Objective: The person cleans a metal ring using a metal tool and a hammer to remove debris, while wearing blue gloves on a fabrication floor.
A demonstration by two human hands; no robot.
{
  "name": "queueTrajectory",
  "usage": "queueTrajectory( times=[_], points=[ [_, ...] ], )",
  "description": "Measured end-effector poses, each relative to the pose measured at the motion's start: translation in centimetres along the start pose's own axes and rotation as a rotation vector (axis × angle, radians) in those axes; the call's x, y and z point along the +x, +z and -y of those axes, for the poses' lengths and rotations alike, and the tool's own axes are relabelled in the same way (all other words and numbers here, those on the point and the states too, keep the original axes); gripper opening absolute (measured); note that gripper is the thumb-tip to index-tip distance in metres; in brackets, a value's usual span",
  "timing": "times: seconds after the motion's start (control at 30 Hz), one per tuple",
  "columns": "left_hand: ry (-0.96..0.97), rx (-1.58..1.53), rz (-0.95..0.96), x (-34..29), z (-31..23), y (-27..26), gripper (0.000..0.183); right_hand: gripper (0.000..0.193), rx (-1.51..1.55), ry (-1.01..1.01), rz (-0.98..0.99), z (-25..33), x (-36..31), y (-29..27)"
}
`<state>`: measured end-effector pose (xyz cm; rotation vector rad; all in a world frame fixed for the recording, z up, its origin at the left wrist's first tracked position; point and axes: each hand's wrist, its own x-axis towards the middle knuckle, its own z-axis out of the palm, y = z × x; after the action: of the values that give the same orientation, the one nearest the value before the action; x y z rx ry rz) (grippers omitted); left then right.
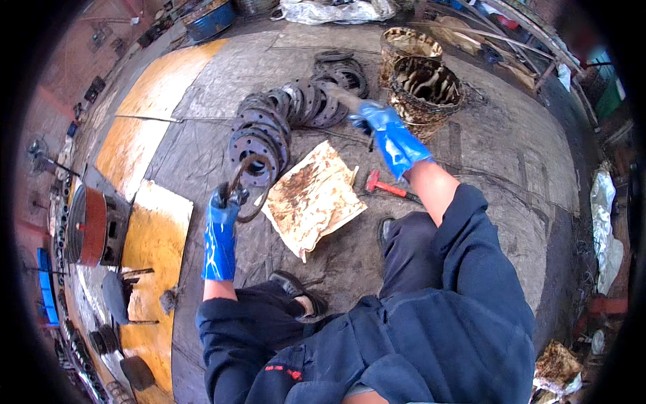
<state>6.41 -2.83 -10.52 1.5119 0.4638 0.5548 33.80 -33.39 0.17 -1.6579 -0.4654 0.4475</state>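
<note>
My left hand (221,232), in a blue rubber glove, is closed on a thin, dark metal ring (271,176) held upright beside a row of metal flanges. My right hand (390,135), gloved the same way, stretches forward, closed on a tan tool that looks like a brush (342,98), blurred by motion. Its far end is over the dark, round flanges (259,131), several of which lean on each other in a curved row. Between my hands lies a stained, cream-coloured sheet (316,198). A red-handled hammer (390,188) rests on the floor below my right wrist.
Two grimy buckets, a nearer one (425,97) and a farther one (407,46), stand beyond my right hand. Yellow boards (158,236) lie along the left, with a small stool (118,296) and a red-brown drum (91,225). A blue tub (207,21) is at the far left.
</note>
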Motion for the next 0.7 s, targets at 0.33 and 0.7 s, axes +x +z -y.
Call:
queueTrajectory(
  times=[0.33, 0.7],
  points=[
    [-0.007, 0.690, -0.117, 0.4, 2.7, -3.5, 0.036, 0.027, 1.146, 0.084, -0.753, -16.9, 0.1, -21.1],
    [0.076, -0.068, -0.089, 0.4, -1.4, -1.9, 0.024, 0.039, 1.175, 0.722, -0.418, -2.4, -7.2, -12.7]
  ],
)
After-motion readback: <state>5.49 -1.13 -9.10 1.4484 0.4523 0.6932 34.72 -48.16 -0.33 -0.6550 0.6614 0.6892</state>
